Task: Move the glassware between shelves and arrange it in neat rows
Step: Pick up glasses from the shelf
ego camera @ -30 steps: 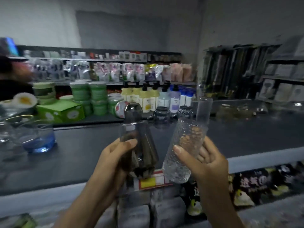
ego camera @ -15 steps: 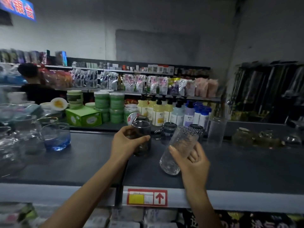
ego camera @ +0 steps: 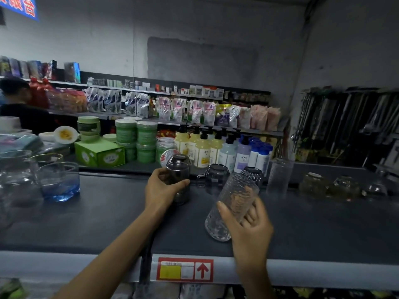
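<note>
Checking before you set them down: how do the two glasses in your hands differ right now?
The dark glass in the left hand is smoky and smooth; the clear glass in the right hand is transparent with a dimpled texture. The dark glass stands upright, low over the grey shelf, contact unclear; the clear glass is tilted, its mouth leaning away, lifted off the shelf. The clear glass looks taller. Both look empty.

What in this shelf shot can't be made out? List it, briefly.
Head view only:
- Base of the dark smoky glass tumbler: the left hand covers it, so contact with the dark grey shelf is unclear.
- Far side of the clear textured glass tumbler: wrapped by the right hand.
- Clear glass jars at the left: blurred and cut by the frame edge.
- Red-bordered shelf label: print too small.
</note>
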A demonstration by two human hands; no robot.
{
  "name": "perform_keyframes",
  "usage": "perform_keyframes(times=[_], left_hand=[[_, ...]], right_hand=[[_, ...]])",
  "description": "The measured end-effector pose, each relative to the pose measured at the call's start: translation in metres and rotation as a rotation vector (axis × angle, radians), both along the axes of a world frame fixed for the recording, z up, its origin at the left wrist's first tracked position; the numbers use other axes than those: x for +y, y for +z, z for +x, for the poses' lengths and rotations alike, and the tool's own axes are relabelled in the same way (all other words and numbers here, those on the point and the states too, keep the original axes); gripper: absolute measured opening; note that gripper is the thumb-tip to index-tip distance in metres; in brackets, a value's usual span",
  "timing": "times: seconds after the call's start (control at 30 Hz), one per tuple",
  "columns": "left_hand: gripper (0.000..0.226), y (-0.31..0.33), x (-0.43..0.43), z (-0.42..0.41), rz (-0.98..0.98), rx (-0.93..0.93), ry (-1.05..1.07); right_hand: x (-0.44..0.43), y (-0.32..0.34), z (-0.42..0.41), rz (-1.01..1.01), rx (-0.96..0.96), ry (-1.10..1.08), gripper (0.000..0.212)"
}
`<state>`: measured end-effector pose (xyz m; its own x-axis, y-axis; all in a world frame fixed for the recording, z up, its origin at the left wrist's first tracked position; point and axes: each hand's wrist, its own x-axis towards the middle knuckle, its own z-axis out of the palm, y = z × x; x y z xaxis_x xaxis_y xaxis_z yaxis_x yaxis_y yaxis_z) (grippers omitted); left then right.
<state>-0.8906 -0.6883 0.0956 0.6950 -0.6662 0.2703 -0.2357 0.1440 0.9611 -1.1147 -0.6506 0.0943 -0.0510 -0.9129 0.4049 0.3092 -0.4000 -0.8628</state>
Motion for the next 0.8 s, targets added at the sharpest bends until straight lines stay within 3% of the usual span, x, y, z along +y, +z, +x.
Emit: perform_keyframes(times=[0.47, 0.67, 0.8], left_hand=[[0.087, -0.001, 0.014, -0.003, 0.054, -0.109, -0.076], [0.087, 0.007, 0.06, -0.045, -0.008, -0.391, 0.023], [0.074, 0.022, 0.075, -0.108, -0.085, -0.497, -0.174]], right_hand=[[0.009, 0.001, -0.001, -0.032, 0.025, -0.07, 0.064], [0.003, 0.002, -0.029, 0.003, -0.046, 0.028, 0.066], [-0.012, 0.006, -0.068, 0.022, -0.125, 0.148, 0.066]])
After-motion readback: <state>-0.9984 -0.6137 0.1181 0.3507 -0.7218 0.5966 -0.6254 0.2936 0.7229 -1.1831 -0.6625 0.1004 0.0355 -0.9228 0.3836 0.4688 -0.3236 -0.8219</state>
